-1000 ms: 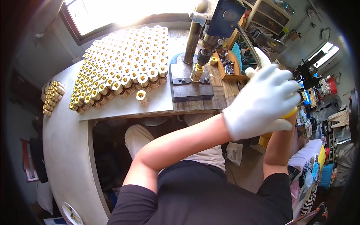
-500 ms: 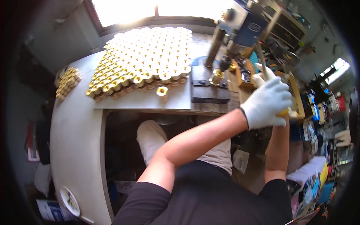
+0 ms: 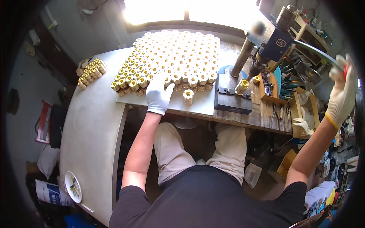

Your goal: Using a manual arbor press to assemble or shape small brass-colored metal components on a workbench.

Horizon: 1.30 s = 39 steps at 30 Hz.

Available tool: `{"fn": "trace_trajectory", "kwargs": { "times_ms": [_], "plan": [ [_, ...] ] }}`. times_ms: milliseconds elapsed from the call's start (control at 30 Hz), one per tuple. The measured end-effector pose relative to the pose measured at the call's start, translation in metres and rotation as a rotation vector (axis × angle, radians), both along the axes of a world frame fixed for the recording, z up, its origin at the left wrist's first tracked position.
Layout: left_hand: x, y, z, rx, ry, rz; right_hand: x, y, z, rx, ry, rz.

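Observation:
My left hand (image 3: 158,97), in a white glove, reaches over the front row of a large block of upright brass fittings (image 3: 178,57). Its thumb stands apart from the fingers, and the fingertips blend in with the pale fitting tops. My right hand (image 3: 342,85), in a cream knit glove, is raised at far right around the red-tipped end of the lever (image 3: 315,48) of a blue bench press (image 3: 274,45). Under the press's ram, a brass fitting (image 3: 242,87) sits tilted on the dark base (image 3: 232,102). One single fitting (image 3: 188,97) stands in front of the block.
A smaller cluster of brass fittings (image 3: 91,73) stands at left. Right of the press are a wooden parts tray (image 3: 270,99), pliers (image 3: 274,114) and a box with gloves (image 3: 306,129). A white plate (image 3: 73,187) lies on the near left tabletop.
Both hands were close together beside the press lever. My left hand has moved left to the fittings; my right hand is now farther right and up with the lever. The view has shifted.

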<state>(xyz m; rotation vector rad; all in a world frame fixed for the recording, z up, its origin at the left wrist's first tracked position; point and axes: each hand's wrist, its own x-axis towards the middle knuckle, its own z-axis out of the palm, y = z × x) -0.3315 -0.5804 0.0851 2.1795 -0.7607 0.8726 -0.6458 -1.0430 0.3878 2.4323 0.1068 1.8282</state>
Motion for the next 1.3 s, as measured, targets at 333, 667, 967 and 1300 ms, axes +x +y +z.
{"fn": "trace_trajectory", "kwargs": {
  "times_ms": [333,667,967,1300],
  "plan": [
    [0.027,-0.001,-0.01,0.13,-0.032,0.031,0.098,0.077,-0.183,0.701,0.462,0.219],
    [-0.015,0.025,-0.021,0.031,0.049,0.073,0.138,0.122,-0.235,0.636,0.609,-0.024],
    [-0.045,0.044,-0.048,-0.346,0.324,0.007,0.135,0.126,-0.236,0.953,0.504,0.109],
    [-0.055,0.047,-0.069,-0.576,0.469,-0.035,0.146,0.203,-0.254,0.549,0.678,0.413]
  ]
}}
